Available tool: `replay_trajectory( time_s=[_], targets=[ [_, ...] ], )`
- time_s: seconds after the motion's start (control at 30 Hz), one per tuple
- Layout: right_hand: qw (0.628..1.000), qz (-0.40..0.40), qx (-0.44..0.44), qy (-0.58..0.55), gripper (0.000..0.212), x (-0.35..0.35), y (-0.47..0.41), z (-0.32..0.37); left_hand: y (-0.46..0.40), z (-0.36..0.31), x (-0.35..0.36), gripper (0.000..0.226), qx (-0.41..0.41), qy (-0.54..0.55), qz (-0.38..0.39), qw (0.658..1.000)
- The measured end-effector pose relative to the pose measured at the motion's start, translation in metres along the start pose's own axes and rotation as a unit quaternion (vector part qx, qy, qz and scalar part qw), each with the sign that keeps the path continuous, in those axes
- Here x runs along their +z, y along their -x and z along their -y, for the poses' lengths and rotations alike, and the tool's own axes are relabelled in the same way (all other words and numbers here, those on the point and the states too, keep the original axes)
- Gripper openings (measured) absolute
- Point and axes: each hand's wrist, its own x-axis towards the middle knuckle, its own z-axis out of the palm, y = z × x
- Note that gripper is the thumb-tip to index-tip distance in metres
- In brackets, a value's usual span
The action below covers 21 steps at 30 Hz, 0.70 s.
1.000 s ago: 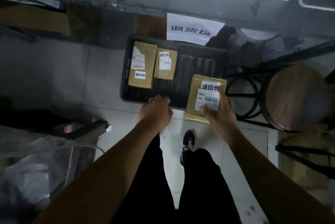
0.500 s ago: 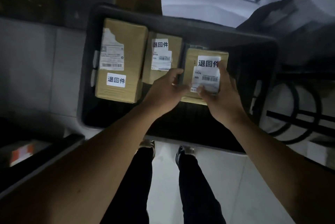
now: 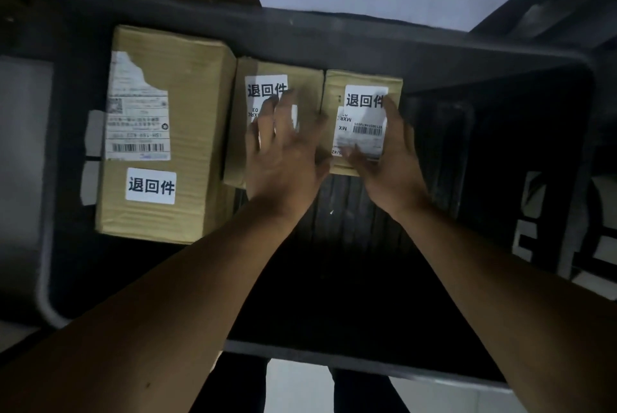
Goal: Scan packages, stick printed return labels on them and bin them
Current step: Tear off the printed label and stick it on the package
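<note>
Binning step: small tan cardboard package (image 3: 362,92), centre frame in the dark plastic bin (image 3: 500,75), under our right hand (image 3: 389,158), fingers loosely bent; left hand (image 3: 283,152) spread flat on its neighbour package (image 3: 277,78); we seat it flush, then let go.

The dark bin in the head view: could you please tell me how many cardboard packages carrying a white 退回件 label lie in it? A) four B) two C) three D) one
C: in the dark bin a large package, a middle package under the left hand and a right package held by the right hand each show that label.
</note>
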Motion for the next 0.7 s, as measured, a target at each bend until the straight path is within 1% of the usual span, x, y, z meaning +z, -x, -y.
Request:
replay_trajectory(
  time_s=[0.07,0.2,0.3,0.37,0.43,0.53,0.7],
  targets=[
    [1.0,0.003,-0.002,0.004,0.091,0.002,-0.004,-0.004,-0.002,-0.001,0.005,0.063,0.015,-0.02,0.003,1.0],
    [0.999,0.019,-0.005,0.026,0.093,-0.001,-0.004,-0.003,0.001,-0.002,0.006,0.061,-0.004,-0.01,0.026,1.0],
    [0.997,0.043,0.014,0.055,0.095,-0.011,-0.002,0.009,0.004,-0.004,-0.009,0.068,-0.008,-0.002,0.048,0.999],
    [0.996,0.034,0.022,0.078,0.091,-0.026,0.006,0.024,0.008,-0.008,-0.029,0.072,-0.01,0.01,0.057,0.998],
    [0.995,0.027,0.035,0.092,0.082,-0.046,0.024,0.045,0.016,-0.015,-0.058,0.07,-0.013,0.024,0.076,0.997],
    [0.989,0.039,0.047,0.138,0.072,-0.086,0.069,0.084,0.037,-0.031,-0.118,0.063,-0.012,0.024,0.122,0.992],
    [0.972,0.067,0.036,0.222,0.065,-0.167,0.182,0.165,0.097,-0.081,-0.248,0.06,0.045,-0.007,0.177,0.983]
  ],
)
